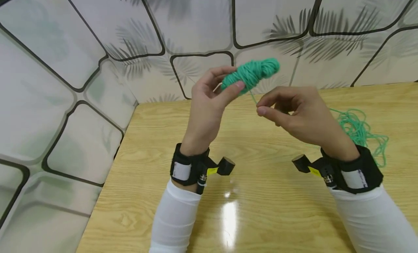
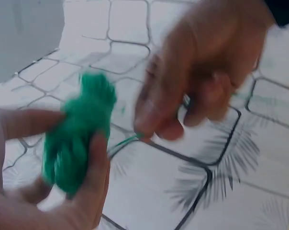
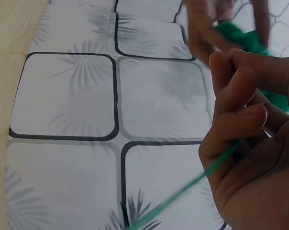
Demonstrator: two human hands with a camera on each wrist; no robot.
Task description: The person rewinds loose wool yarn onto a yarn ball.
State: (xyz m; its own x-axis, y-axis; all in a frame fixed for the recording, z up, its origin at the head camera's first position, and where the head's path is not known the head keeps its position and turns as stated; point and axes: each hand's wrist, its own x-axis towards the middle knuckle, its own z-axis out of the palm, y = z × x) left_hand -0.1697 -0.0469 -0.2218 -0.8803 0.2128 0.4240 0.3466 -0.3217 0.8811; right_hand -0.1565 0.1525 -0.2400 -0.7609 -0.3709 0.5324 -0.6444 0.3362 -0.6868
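A bundle of green yarn (image 1: 253,74), wound in many turns, is gripped between the thumb and fingers of my left hand (image 1: 210,97) above the table. Its narrower knobbed end points up and right. My right hand (image 1: 297,111) pinches the yarn strand (image 1: 253,97) just right of the bundle, between thumb and index finger. In the right wrist view the strand (image 3: 183,189) runs taut from the palm toward the lower left. The left wrist view shows the wound bundle (image 2: 80,134) blurred, with the right hand (image 2: 197,72) close beside it.
A loose tangle of green yarn (image 1: 356,128) lies on the wooden table (image 1: 156,173) to the right, partly behind my right wrist. Walls with a leaf-and-line pattern (image 1: 202,24) stand at the table's back and left. Each wrist wears a black strap (image 1: 187,166) with a small camera.
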